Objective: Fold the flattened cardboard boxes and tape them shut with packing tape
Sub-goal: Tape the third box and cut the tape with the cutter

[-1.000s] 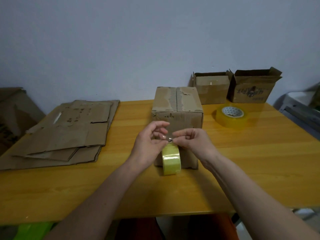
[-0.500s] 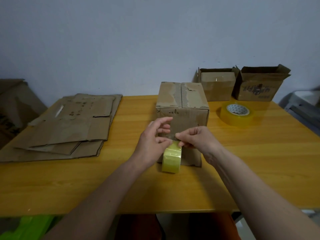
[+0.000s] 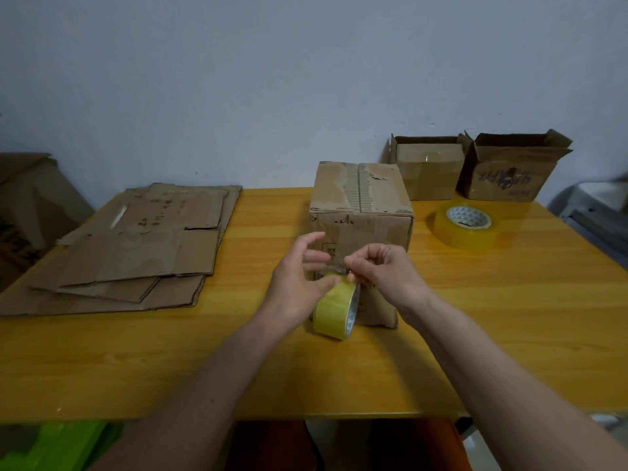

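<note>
A folded cardboard box (image 3: 361, 212) stands upright at the middle of the wooden table (image 3: 509, 317), its top flaps closed along a torn seam. In front of its near face hangs a small yellow tape roll (image 3: 334, 311), its lower edge close to the table. My left hand (image 3: 299, 283) holds the roll's upper edge between thumb and fingers. My right hand (image 3: 380, 273) pinches the free end of the tape just above the roll. Both hands sit close together against the box's front side.
A stack of flattened cardboard boxes (image 3: 136, 249) lies on the table's left part. A bigger tape roll (image 3: 467, 226) lies flat at the right. Two open-topped boxes (image 3: 428, 168) (image 3: 509, 168) stand at the back right against the wall.
The hands and the tape roll have stayed in front of the box. The roll has tilted a little, showing its right side face.
</note>
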The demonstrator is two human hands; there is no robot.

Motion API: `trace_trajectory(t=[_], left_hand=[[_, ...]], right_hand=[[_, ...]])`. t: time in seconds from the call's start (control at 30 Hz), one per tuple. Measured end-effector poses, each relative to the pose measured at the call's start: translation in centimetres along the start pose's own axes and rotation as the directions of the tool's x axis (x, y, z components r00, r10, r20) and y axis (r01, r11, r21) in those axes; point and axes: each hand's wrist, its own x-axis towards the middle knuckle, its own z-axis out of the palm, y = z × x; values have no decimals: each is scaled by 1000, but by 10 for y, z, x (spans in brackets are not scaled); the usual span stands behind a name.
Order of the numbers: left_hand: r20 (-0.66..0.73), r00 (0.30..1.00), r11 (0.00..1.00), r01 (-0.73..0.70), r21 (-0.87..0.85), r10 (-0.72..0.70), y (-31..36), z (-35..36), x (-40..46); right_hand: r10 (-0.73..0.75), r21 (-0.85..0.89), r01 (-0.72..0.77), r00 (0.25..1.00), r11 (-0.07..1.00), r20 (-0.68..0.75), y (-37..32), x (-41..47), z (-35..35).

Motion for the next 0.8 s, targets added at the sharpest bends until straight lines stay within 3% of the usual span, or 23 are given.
trace_trajectory(t=[0.07,0.27,0.57,0.8], left_hand=[[46,998,998,46,-36,-44,-2,-2,0],[-43,999,1000,14,-17,-15,-5,5,1],[-48,983,982,-171,85,175,-6,16,-2],[-102,989,972,-81,220,106,0,21,2]], right_hand=[[-16,-16,16,1000,1000,-2,0,0,-1],[-16,-75,13,999,997,-43,1,-1,-5],[3,-134,-16,995,991,-95,1,-2,-9],[-7,-230,-13,997,973,-82,1,0,-10]])
